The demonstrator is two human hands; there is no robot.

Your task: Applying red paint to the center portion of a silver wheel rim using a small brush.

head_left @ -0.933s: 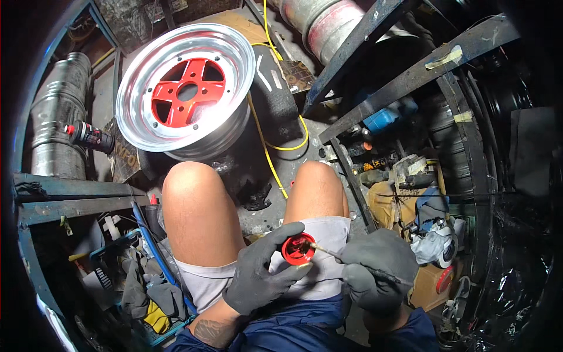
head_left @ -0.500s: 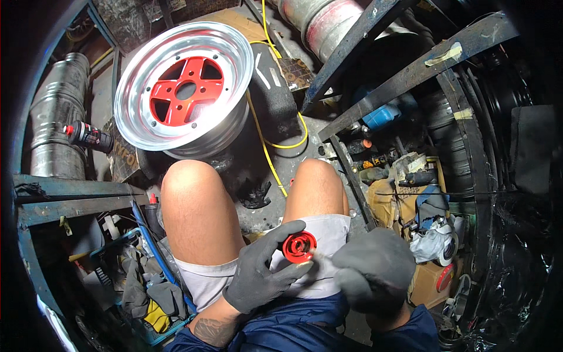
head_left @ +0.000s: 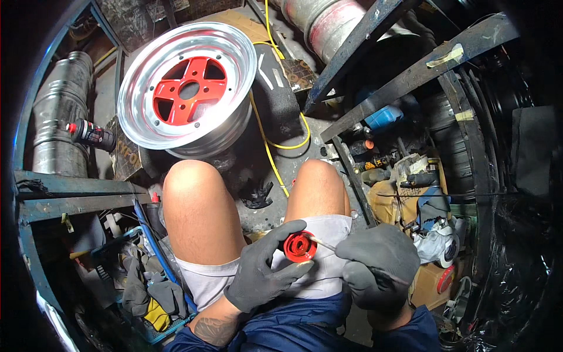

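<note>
My left hand [head_left: 262, 276], in a dark grey glove, grips a small round red cup-like piece [head_left: 299, 246] with a glossy ringed inside, its open face up. My right hand [head_left: 375, 264], gloved the same, holds a slender brush [head_left: 319, 242] whose tip is at the right part of the red piece's rim. Both hands are above my lap [head_left: 316, 281], between my thighs. Beyond my knees a polished silver wheel [head_left: 141, 111] with a red four-spoke centre rests on a black support [head_left: 272, 100].
Metal drums [head_left: 58, 129] and a spray can [head_left: 91, 135] stand left. A blue crate [head_left: 164, 334] of rags is lower left, dark frame bars [head_left: 410, 88] cross the right, and cardboard [head_left: 384, 205] with mixed items lies beside me. A yellow hose [head_left: 275, 170] runs along the floor.
The brush tip has moved from inside the red piece, through a blurred stroke, to its right rim. My right hand has shifted slightly, and the left still holds the piece.
</note>
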